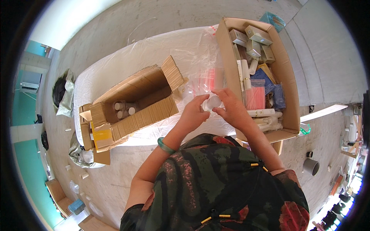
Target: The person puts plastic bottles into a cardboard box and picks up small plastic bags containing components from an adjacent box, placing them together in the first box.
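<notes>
In front of my body, both hands meet over the plastic-covered table. A small bottle with a round white cap (214, 101) is between my fingertips. Another pale, clear piece shows beside the cap, too small to make out. My left hand (194, 113), below a green bangle (165, 145), closes on the bottle from the left, thumb and fingers bent. From the other side, my right hand (233, 110) pinches near the cap. To the left, an open cardboard box (148, 117) holds several clear bottles with white caps (125, 109).
On the right stands a large open carton (288, 73) with small boxes (257, 35), white tubes (246, 73), pink-striped bags (255, 98) and blue packets (278, 96). Clear plastic bags (208, 79) lie between the boxes. A grey bucket (311, 166) stands on the floor.
</notes>
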Demonstrator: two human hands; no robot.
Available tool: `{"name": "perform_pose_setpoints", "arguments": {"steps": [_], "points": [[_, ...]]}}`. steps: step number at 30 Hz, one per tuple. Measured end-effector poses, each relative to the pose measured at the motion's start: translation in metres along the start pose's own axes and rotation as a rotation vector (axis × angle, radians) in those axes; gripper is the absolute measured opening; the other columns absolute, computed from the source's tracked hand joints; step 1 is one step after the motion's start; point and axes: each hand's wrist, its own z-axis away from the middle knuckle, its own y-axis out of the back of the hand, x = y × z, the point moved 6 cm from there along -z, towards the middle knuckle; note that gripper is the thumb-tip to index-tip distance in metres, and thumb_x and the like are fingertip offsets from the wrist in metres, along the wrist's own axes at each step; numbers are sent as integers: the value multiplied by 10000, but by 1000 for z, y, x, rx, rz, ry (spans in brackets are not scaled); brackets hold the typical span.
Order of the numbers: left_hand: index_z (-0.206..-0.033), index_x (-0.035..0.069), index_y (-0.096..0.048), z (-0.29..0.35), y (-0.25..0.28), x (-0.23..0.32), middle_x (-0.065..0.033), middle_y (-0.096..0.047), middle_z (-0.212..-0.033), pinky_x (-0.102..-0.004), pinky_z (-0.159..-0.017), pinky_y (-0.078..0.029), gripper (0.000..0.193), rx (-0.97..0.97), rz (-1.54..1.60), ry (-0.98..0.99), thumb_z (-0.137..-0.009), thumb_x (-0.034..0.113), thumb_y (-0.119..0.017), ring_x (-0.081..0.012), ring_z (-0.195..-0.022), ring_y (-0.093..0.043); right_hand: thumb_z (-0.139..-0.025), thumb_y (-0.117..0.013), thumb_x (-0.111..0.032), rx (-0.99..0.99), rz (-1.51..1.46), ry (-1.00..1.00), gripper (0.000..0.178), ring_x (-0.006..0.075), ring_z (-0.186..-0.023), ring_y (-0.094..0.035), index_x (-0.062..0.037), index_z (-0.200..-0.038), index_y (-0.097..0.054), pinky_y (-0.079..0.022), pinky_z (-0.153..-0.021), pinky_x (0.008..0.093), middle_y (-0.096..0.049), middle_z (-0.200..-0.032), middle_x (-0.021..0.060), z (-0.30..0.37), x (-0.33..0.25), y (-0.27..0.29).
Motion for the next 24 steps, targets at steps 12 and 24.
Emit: {"name": "perform_pose_setpoints", "arguments": {"steps": [12,24], "points": [[-1270,41,-516,8,5,24,-21,-581,-764,-216,-578,-445,504,-265,209,92,-771,3,-582,-67,-610,-516,-676,-757,-79,-186,-545,-172,727,214,-1150,-485,-131,-1328,-438,-403,-968,346,-473,-1289,102,19,43,-11],[-1322,44,-448,16,48,62,-91,-565,-1188,-305,-848,-448,621,50,-20,-203,-767,167,-700,-153,-999,-536,-717,-765,-165,-140,-616,-214,549,138,-871,-585,-56,-1199,-525,-481,-775,303,-639,-967,58,4,22,-14]]}}
